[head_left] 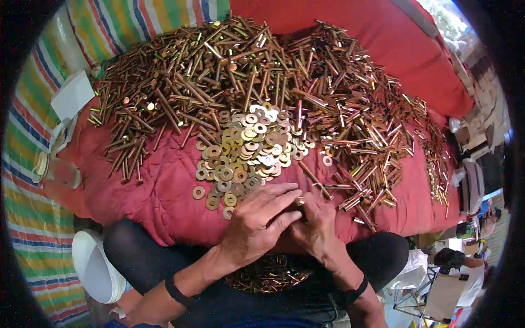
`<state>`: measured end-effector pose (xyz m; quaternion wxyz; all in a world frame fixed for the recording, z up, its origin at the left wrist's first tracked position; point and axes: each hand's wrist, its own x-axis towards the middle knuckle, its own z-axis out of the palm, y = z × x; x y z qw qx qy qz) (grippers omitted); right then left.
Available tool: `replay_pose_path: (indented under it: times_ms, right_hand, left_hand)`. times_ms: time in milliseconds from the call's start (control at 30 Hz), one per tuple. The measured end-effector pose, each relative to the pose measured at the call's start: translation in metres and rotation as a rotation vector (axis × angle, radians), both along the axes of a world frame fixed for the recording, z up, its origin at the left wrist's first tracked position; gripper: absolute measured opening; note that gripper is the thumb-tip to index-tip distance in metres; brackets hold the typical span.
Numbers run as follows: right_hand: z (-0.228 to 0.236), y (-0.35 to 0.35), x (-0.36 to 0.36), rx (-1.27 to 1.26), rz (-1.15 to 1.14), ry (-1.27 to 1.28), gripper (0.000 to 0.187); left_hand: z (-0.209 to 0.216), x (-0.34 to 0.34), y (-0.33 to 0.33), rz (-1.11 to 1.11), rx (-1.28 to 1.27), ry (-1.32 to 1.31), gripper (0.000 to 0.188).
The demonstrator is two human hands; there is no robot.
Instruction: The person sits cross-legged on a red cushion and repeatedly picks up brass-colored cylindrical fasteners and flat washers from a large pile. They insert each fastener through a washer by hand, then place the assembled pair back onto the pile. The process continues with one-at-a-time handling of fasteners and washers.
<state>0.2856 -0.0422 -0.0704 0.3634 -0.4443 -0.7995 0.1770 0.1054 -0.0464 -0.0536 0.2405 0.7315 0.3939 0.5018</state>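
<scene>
the forearms point(205, 270) run off the lower edge; left hand point(254, 221) and right hand point(315, 223) bend their fingers close together at a mostly hidden shiny piece point(299, 201); whether clamped, i cannot tell. washers point(240, 175) lie just beyond, bolts point(191, 82) behind; red cloth point(158, 202) stretches left.

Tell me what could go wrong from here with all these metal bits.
The small shiny piece between the left hand and right hand might slip and drop among the metal pieces below.
The washers meet the heaped bolts, so the two could get mixed.
The loose rod just beyond the right hand might get knocked.
</scene>
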Motion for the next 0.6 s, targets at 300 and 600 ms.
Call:
replay_pose_path:
  times_ms: [300, 600]
  right_hand:
    - [0.065, 0.023, 0.05, -0.235, -0.167, 0.176, 0.012]
    - [0.112, 0.059, 0.073, -0.128, -0.188, -0.073, 0.013]
  left_hand:
    - [0.011, -0.012, 0.006, -0.1, -0.725, -0.611, 0.031]
    - [0.021, -0.029, 0.006, -0.179, -0.909, -0.793, 0.035]
